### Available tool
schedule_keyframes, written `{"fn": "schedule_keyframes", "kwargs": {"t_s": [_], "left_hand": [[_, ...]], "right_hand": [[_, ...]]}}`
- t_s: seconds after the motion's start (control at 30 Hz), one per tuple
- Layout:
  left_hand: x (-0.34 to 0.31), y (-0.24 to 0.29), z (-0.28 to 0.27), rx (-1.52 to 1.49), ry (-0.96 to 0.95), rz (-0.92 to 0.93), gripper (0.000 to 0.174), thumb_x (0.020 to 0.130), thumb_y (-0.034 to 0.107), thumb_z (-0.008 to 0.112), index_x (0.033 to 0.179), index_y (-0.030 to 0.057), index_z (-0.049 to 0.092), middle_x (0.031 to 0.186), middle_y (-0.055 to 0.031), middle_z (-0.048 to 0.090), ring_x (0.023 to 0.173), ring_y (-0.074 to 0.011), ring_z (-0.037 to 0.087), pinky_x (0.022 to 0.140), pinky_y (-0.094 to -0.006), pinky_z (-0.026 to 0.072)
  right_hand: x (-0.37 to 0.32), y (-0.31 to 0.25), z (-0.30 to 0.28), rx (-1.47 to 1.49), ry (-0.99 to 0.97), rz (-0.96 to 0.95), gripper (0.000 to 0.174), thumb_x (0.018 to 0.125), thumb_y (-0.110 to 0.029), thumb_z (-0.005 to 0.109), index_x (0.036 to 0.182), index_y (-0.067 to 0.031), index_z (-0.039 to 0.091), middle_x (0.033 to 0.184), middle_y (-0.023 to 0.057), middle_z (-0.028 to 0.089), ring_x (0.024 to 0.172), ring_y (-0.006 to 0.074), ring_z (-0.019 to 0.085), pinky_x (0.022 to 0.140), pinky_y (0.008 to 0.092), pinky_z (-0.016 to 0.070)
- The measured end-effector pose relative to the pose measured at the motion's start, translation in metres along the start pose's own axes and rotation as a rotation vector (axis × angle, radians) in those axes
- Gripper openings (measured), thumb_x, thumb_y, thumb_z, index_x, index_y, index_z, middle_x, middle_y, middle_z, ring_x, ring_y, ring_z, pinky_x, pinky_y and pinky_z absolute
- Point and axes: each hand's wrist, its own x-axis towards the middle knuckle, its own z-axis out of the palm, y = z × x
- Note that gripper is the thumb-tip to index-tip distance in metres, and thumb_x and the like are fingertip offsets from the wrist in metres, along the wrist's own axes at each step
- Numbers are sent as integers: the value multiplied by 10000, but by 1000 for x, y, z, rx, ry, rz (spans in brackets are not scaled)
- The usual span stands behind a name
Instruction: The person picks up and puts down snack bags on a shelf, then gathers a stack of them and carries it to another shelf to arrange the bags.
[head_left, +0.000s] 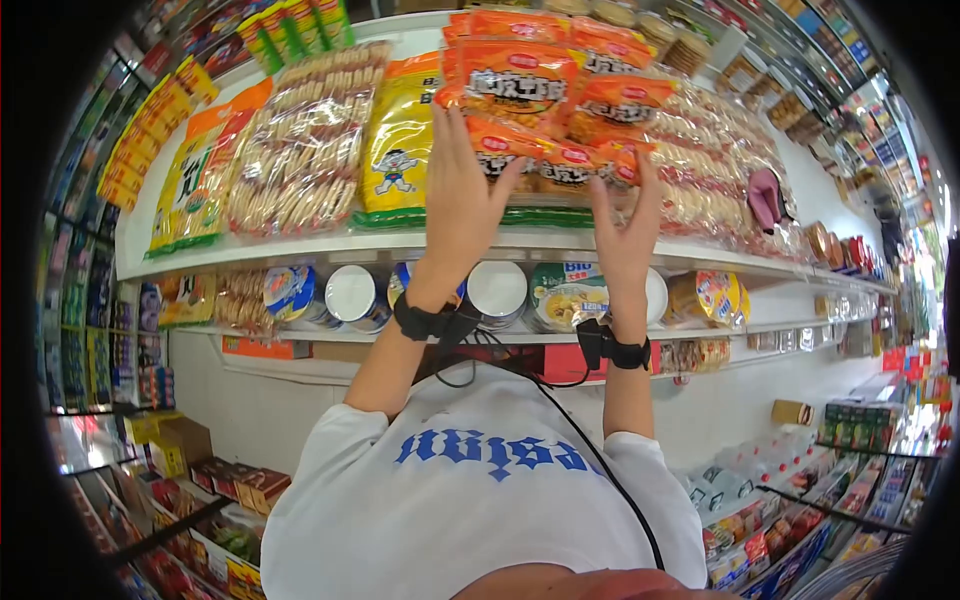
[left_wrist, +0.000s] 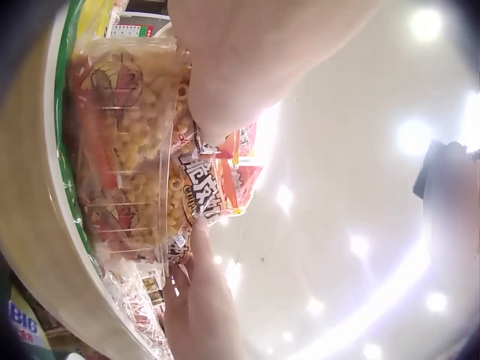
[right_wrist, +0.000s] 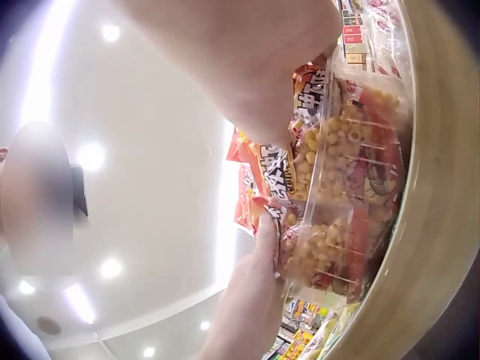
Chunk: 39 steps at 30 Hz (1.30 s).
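Observation:
Both hands touch a pile of orange snack bags on the upper shelf, one from each side. In the head view the left hand [head_left: 463, 195] lies along the pile's left side, fingers straight and thumb on the front. The right hand [head_left: 630, 210] stands at the right side, with its thumb by the front bags and fingers along their edge. The front snack bag [head_left: 565, 170] lies between the thumbs, with another orange bag [head_left: 515, 85] behind it. In the left wrist view clear packaging [left_wrist: 124, 165] shows ring-shaped puffs inside. The fingers' far sides are hidden.
Beside the pile stand a yellow bag [head_left: 395, 165] on the left and packs of stick snacks [head_left: 690, 140] on the right. Instant noodle tubs [head_left: 497, 290] line the shelf below. A pink item [head_left: 765, 200] hangs at the right. The shelf's front edge [head_left: 340, 255] runs beneath the wrists.

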Motion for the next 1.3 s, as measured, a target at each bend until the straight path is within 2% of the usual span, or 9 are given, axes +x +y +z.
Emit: {"fn": "schedule_keyframes", "kwargs": {"t_s": [0.13, 0.43, 0.53, 0.57, 0.73, 0.77, 0.87, 1.03, 1.3], "left_hand": [[7, 13, -30, -722, -65, -257, 944, 927, 355, 740, 1516, -147, 198, 1580, -365, 226, 1451, -446, 331, 1173, -468, 302], [11, -14, -18, -318, -183, -149, 554, 1026, 360, 587, 1375, -38, 422, 1366, -228, 549, 1227, -335, 547, 1069, -403, 390], [12, -15, -19, -332, -214, -132, 945, 979, 429, 625, 1517, -169, 128, 1330, -334, 489, 1251, -435, 504, 1078, -446, 387], [12, -15, -21, -290, -242, -116, 580, 1036, 379, 563, 1405, -43, 412, 1382, -229, 540, 1253, -339, 528, 1079, -384, 380], [11, -55, -8, -988, -17, -719, 635, 1073, 449, 432, 1514, 2, 337, 1411, -161, 528, 1292, -280, 490, 1093, -387, 374], [10, -57, -11, -1171, 151, -858, 611, 1083, 476, 394, 1491, 22, 407, 1459, -119, 522, 1345, -262, 460, 1131, -375, 344], [19, -83, 4, -1256, -327, -724, 577, 1086, 480, 381, 1482, 64, 443, 1460, -54, 533, 1337, -206, 475, 1114, -382, 366], [21, -53, 3, -1254, -174, -643, 545, 1090, 466, 385, 1365, 25, 549, 1275, -47, 625, 1117, -174, 568, 978, -311, 436], [19, -3, -71, -1097, -119, -670, 557, 1094, 436, 385, 1351, -36, 534, 1270, -106, 622, 1154, -197, 562, 1017, -323, 416]], "right_hand": [[5, 8, -9, 435, 70, 122, 682, 920, -218, 749, 1461, 41, 424, 1501, 224, 454, 1423, 311, 410, 1163, 438, 326], [20, 10, 1, 306, 33, 21, 513, 949, -187, 701, 1359, 72, 532, 1275, 182, 631, 1189, 245, 594, 1036, 357, 440], [19, 7, -4, 272, -12, -17, 472, 971, -179, 668, 1349, 71, 539, 1267, 182, 637, 1198, 246, 592, 1034, 355, 438], [20, 9, -8, 331, -53, 17, 463, 978, -173, 658, 1352, 71, 537, 1271, 184, 636, 1204, 254, 591, 1040, 354, 434], [38, 57, -12, 658, 57, 337, 557, 1086, -416, 407, 1362, 46, 553, 1296, 170, 629, 1240, 254, 576, 1090, 362, 407], [40, 57, -7, 640, 93, 458, 650, 1083, -517, 326, 1337, 24, 583, 1245, 150, 660, 1183, 231, 608, 1049, 366, 445], [57, 82, -11, 672, -354, 714, 645, 1067, -543, 369, 1295, 10, 609, 1161, 125, 692, 1044, 207, 658, 882, 355, 527], [52, 67, 5, 655, -154, 706, 542, 1048, -532, 449, 1227, -50, 618, 1015, 45, 715, 785, 161, 686, 576, 288, 520], [22, -25, -49, 691, 36, 475, 554, 1043, -489, 507, 1207, 18, 657, 1103, 83, 679, 993, 143, 617, 857, 268, 463]]}}
